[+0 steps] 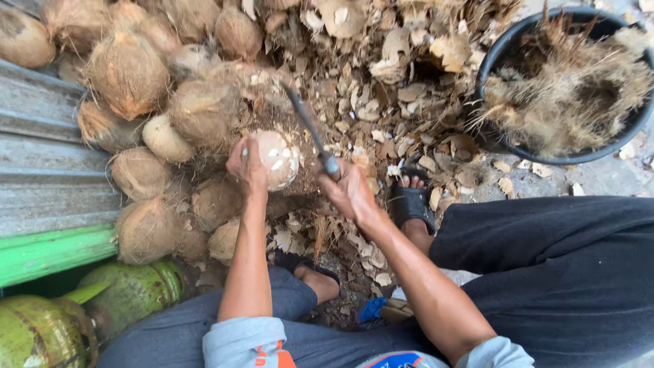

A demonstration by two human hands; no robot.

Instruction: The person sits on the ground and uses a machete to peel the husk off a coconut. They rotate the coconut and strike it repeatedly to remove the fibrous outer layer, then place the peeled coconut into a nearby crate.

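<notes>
A: Item one: peeled coconut (pixel 276 158), pale, mostly stripped of husk, resting on a husk-covered block in front of our knees. Our left hand (pixel 247 165) wraps its near side, fingers closed on it.

B: Item two: blade (pixel 308 129), dark, narrow, angled up and away from the coconut's right edge. Our right hand (pixel 349 191) is clenched around its handle, just right of the coconut.

A: Item three: unpeeled coconuts (pixel 128 71), heaped left of and behind the peeled one. Item four: black tub (pixel 492 58) of loose fibre, well right of it. Green gas cylinders (pixel 41 330) sit near-left; husk chips (pixel 381 102) lie all around.

B: Step in hand, we judge: trimming the last brown patches. The next stroke calls for a steady left grip, thumb kept clear of the edge, and a shallow cut.
</notes>
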